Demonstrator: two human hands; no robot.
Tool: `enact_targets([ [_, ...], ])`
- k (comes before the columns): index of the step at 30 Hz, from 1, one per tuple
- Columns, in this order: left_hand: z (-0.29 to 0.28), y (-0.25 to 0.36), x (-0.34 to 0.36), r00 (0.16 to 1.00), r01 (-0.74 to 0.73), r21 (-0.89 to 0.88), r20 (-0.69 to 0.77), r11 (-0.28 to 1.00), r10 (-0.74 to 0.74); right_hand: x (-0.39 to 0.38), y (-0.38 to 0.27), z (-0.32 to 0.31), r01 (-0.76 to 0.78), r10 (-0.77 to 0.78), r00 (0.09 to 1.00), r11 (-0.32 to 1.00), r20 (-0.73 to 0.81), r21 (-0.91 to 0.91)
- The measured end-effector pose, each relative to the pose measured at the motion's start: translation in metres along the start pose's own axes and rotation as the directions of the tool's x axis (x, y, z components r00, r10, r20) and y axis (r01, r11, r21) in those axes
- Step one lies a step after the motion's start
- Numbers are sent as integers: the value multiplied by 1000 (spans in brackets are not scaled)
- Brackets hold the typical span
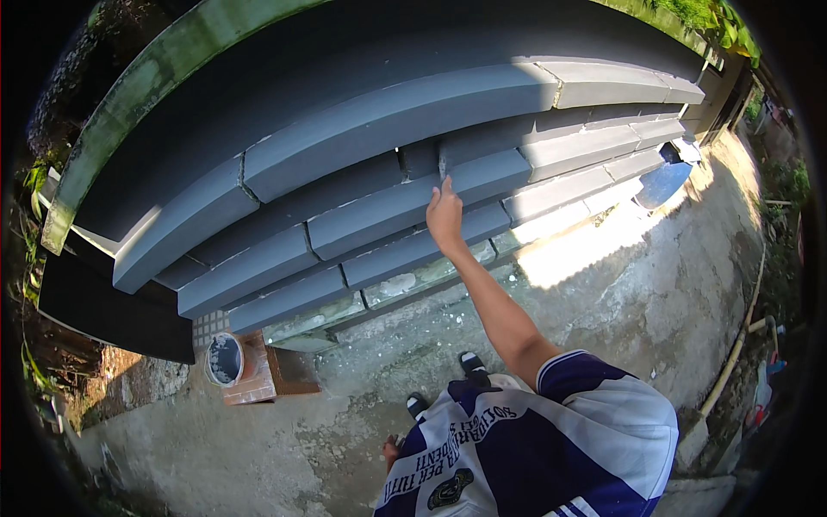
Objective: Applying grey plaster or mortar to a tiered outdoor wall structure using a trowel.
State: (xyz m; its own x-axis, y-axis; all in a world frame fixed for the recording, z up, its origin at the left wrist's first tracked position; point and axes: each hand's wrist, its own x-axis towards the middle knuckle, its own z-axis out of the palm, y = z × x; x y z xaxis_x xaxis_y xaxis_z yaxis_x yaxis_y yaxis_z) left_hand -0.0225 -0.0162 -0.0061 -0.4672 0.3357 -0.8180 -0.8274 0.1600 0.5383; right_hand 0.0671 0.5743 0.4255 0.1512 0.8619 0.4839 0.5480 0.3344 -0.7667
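Note:
My right hand (444,217) reaches out over long grey-painted concrete ledges, stacked like steps. Its fingers are closed around a thin paintbrush (443,165), whose grey end points away from me, at the upright face behind the middle ledge (370,217). Dark vertical joints part the ledge blocks. Low by my side, my left hand (391,450) shows only in part beside my shirt; its fingers are too hidden to read. A bucket of grey paint (225,359) stands at the left, out of reach of both hands, on a reddish tiled block (251,379).
Worn concrete floor (362,414) lies under my sandalled feet. Bright sun falls on the right part of the ledges, near a blue round object (663,185). A pale pipe (724,379) runs along the right edge. At the left a dark panel (112,302) slopes down.

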Motion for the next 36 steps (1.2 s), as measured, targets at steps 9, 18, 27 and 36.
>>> enact_targets([
  [9, 57, 18, 8, 1000, -12, 464, 22, 886, 2, -3, -18, -12, 45, -90, 934, 990, 346, 135],
  [18, 58, 29, -9, 997, -31, 109, -73, 994, 39, 20, 7, -39, 14, -14, 994, 1000, -110, -3],
  [27, 28, 20, 3, 956, 287, -85, 85, 954, -280, -39, -57, 6, 219, -295, 937, 912, 185, 347],
  [36, 36, 45, -12, 999, -20, 99, -48, 995, 25, 7, -29, -35, 116, -119, 987, 993, -106, -30],
])
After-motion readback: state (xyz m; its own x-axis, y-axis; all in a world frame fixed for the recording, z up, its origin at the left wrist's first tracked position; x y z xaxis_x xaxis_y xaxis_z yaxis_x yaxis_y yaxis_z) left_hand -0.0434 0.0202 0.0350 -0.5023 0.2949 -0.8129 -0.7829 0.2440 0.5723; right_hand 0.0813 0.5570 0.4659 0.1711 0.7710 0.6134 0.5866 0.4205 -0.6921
